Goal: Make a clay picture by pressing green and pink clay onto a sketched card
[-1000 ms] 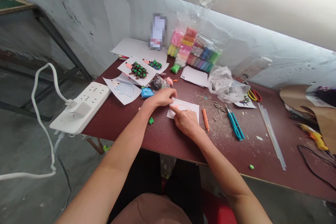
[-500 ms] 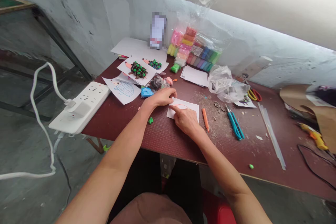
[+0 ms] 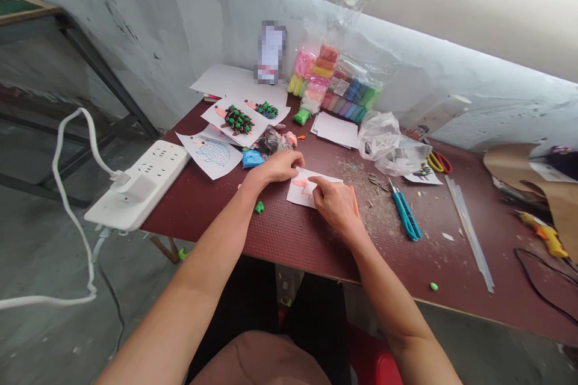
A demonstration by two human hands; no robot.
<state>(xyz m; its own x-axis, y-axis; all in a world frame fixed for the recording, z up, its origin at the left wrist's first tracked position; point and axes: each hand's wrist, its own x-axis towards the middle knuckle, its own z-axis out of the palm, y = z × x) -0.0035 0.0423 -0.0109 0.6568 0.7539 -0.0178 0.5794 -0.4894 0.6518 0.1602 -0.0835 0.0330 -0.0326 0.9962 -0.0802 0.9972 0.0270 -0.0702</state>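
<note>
A small white sheet of paper (image 3: 298, 197) lies on the table, with orange-pink line drawing and an orange-pink patch (image 3: 300, 183) near its upper left. My left hand (image 3: 285, 165) is bent at the sheet's upper left corner, fingers curled down and holding that corner against the table. Over the right part of the sheet is my right hand (image 3: 333, 200). Its index finger is stretched out and touches the drawing; the other fingers are bent under, and nothing shows in them. An orange marker (image 3: 355, 200) lies partly hidden behind the right hand.
Hedgehog pictures (image 3: 239, 120), a blue clay pack (image 3: 253, 159) and bagged coloured clay (image 3: 347, 96) lie at the back. Rightward are seeds (image 3: 377, 181), a teal utility knife (image 3: 406, 215), scissors (image 3: 439, 162), glue sticks (image 3: 469, 234) and a glue gun (image 3: 544, 234). A power strip (image 3: 139, 186) juts out left.
My right hand has moved rightward across the sheet, uncovering the orange-pink patch and lines and now covering part of the marker. My left hand stays at the corner.
</note>
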